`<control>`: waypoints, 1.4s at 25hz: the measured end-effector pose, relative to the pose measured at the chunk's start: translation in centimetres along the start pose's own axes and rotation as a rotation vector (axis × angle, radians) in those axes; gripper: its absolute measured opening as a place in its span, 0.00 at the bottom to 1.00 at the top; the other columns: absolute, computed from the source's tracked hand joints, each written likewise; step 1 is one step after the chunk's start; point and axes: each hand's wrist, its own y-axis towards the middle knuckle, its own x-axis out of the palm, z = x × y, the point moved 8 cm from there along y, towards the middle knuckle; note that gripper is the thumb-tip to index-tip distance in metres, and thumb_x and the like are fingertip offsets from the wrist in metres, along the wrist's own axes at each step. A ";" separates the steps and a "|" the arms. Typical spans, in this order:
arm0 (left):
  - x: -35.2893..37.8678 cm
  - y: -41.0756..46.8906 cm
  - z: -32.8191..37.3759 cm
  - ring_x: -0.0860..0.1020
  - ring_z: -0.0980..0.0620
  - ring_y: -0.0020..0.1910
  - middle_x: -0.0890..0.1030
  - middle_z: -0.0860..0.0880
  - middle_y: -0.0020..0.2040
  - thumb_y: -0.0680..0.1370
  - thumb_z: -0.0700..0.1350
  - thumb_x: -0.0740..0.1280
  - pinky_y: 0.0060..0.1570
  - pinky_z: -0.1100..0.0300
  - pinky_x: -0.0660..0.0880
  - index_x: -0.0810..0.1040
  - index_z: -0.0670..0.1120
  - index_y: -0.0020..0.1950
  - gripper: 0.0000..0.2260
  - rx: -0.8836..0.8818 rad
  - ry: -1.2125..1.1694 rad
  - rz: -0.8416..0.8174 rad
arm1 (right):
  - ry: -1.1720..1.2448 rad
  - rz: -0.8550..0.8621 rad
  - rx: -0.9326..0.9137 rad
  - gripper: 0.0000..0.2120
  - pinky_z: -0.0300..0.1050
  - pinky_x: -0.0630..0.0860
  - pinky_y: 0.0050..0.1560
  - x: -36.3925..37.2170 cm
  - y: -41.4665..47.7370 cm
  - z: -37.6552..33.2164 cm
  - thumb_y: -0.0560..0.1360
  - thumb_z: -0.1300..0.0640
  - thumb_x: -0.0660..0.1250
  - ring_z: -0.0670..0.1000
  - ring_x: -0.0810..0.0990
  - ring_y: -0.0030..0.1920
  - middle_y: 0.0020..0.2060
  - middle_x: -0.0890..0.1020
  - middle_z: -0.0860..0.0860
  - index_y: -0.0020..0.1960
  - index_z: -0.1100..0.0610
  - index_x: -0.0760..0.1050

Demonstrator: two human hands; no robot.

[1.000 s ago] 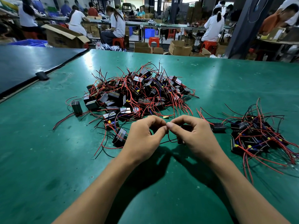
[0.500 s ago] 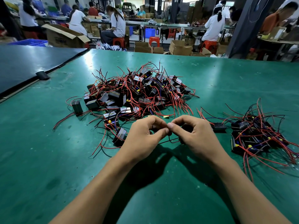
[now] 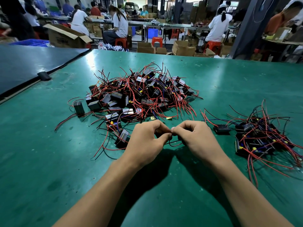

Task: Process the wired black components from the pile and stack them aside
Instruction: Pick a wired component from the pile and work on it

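Note:
A big pile of black components point(image 3: 139, 94) with red and black wires lies mid-table on the green mat. A smaller heap of the same components point(image 3: 260, 138) sits at the right. My left hand point(image 3: 146, 141) and my right hand point(image 3: 195, 138) meet just in front of the pile, fingertips touching. Both pinch the thin wires of one component, and a black wire loop point(image 3: 173, 144) hangs between them. The component's body is hidden under my right hand.
A lone black component point(image 3: 221, 128) lies between my right hand and the right heap. A dark board point(image 3: 32, 63) with a black clip point(image 3: 44, 75) borders the mat at the left. People work at benches behind the table's far edge.
Both hands stay together at the same spot. The fingertips have shifted only slightly on the wires.

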 end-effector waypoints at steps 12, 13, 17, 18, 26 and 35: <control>0.3 0.5 -1.5 0.83 0.60 0.37 0.85 0.52 0.37 0.74 0.40 0.74 0.39 0.69 0.75 0.83 0.45 0.42 0.02 -0.134 -0.161 -0.065 | 0.191 -0.235 -0.141 0.08 0.37 0.69 0.31 -0.2 -0.3 -0.4 0.76 0.63 0.72 0.49 0.69 0.28 0.27 0.77 0.47 0.49 0.50 0.85; 0.4 0.5 -1.6 0.83 0.60 0.37 0.86 0.52 0.37 0.74 0.40 0.74 0.39 0.69 0.75 0.83 0.45 0.43 0.02 -0.142 -0.183 -0.078 | 0.160 -0.232 -0.156 0.07 0.39 0.66 0.32 -0.1 -0.3 -0.4 0.75 0.61 0.73 0.50 0.67 0.29 0.25 0.74 0.48 0.48 0.50 0.85; 0.6 0.6 -1.8 0.82 0.60 0.38 0.86 0.52 0.38 0.74 0.40 0.74 0.40 0.68 0.75 0.83 0.44 0.44 0.01 -0.155 -0.206 -0.122 | 0.106 -0.193 -0.196 0.04 0.37 0.65 0.29 -0.4 -0.2 -0.6 0.74 0.58 0.75 0.47 0.68 0.28 0.24 0.76 0.42 0.46 0.49 0.85; 0.6 0.6 -1.8 0.82 0.60 0.38 0.86 0.52 0.38 0.74 0.40 0.73 0.40 0.68 0.75 0.83 0.43 0.44 0.01 -0.154 -0.206 -0.134 | 0.098 -0.190 -0.205 0.04 0.35 0.66 0.29 -0.5 -0.3 -0.7 0.74 0.58 0.75 0.45 0.68 0.27 0.24 0.77 0.41 0.46 0.49 0.85; 0.5 0.4 -1.1 0.83 0.57 0.38 0.86 0.50 0.38 0.75 0.38 0.73 0.42 0.63 0.78 0.83 0.41 0.44 0.01 -0.114 -0.195 -0.155 | 0.061 -0.172 -0.175 0.02 0.42 0.65 0.31 -0.5 -0.2 -0.4 0.73 0.52 0.75 0.47 0.68 0.29 0.25 0.76 0.46 0.42 0.47 0.83; -0.2 -0.1 0.7 0.82 0.59 0.40 0.85 0.55 0.39 0.74 0.41 0.74 0.44 0.56 0.79 0.84 0.46 0.46 0.02 0.137 0.081 -0.033 | 0.234 -0.268 0.162 0.10 0.33 0.62 0.25 1.3 -0.2 0.8 0.77 0.57 0.70 0.43 0.66 0.24 0.24 0.72 0.43 0.37 0.55 0.77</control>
